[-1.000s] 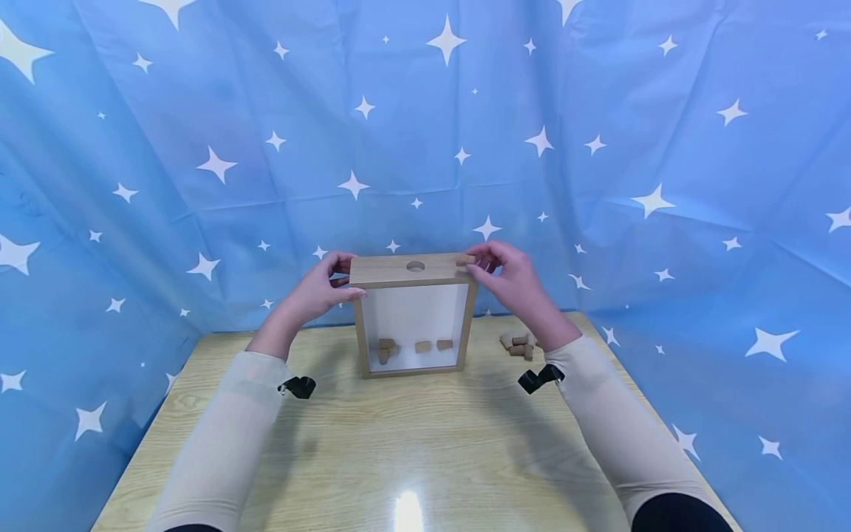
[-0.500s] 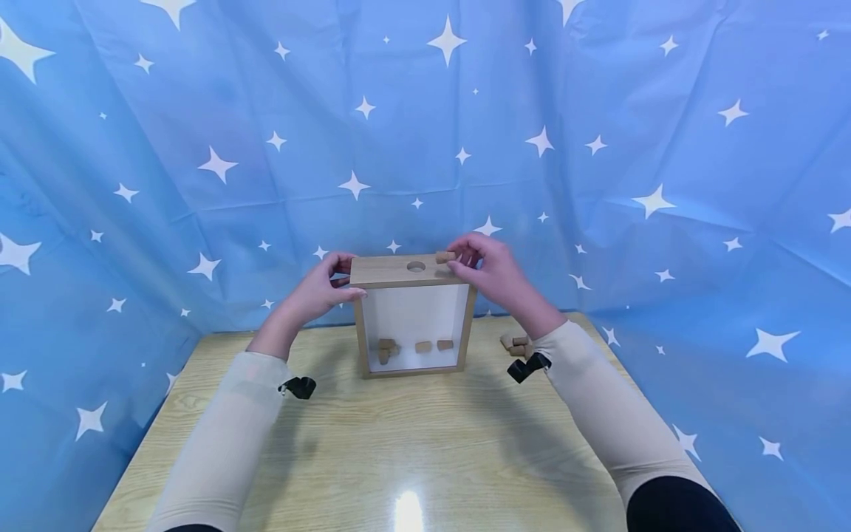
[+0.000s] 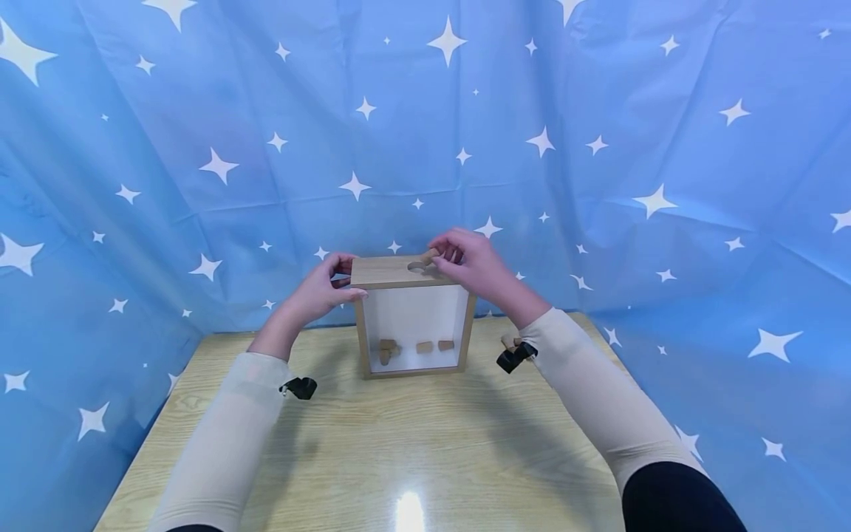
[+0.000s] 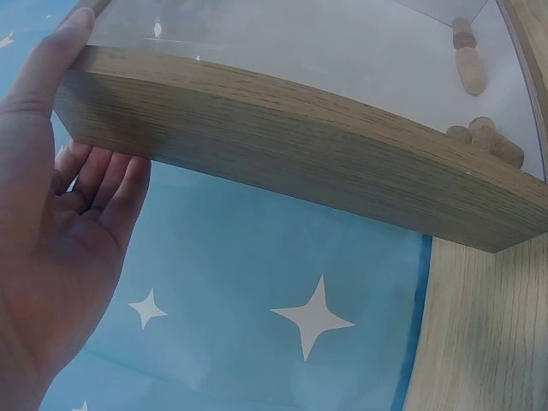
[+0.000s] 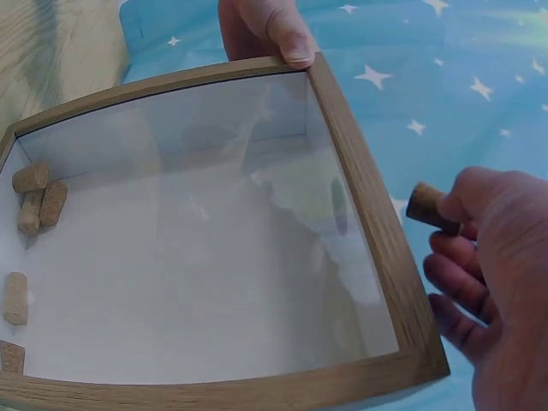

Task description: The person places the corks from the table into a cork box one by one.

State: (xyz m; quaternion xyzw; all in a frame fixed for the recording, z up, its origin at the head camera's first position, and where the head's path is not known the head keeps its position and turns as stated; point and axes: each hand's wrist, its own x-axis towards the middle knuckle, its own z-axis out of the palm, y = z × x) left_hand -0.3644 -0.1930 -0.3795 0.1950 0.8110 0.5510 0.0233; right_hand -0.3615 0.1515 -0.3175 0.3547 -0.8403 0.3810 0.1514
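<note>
A shallow wooden box [image 3: 382,275] with a clear front stands upright on the table, a round hole [image 3: 417,267] in its top. My left hand [image 3: 319,290] grips the top left corner, thumb on the front edge and fingers round the back, as the left wrist view shows too. Between thumb and fingers, my right hand [image 3: 475,262] pinches a cork [image 5: 433,206] just above the top, close to the hole's right side. Several corks [image 5: 31,176] lie inside along the box's bottom.
More corks [image 3: 509,342] lie on the table [image 3: 399,436] right of the box, partly hidden by the right wrist's black strap [image 3: 515,357]. A blue curtain [image 3: 266,111] with white stars hangs close behind and at both sides.
My right hand has moved left along the box's top, bringing the cork from the right end to beside the hole and tilting it. The left hand and box have stayed put.
</note>
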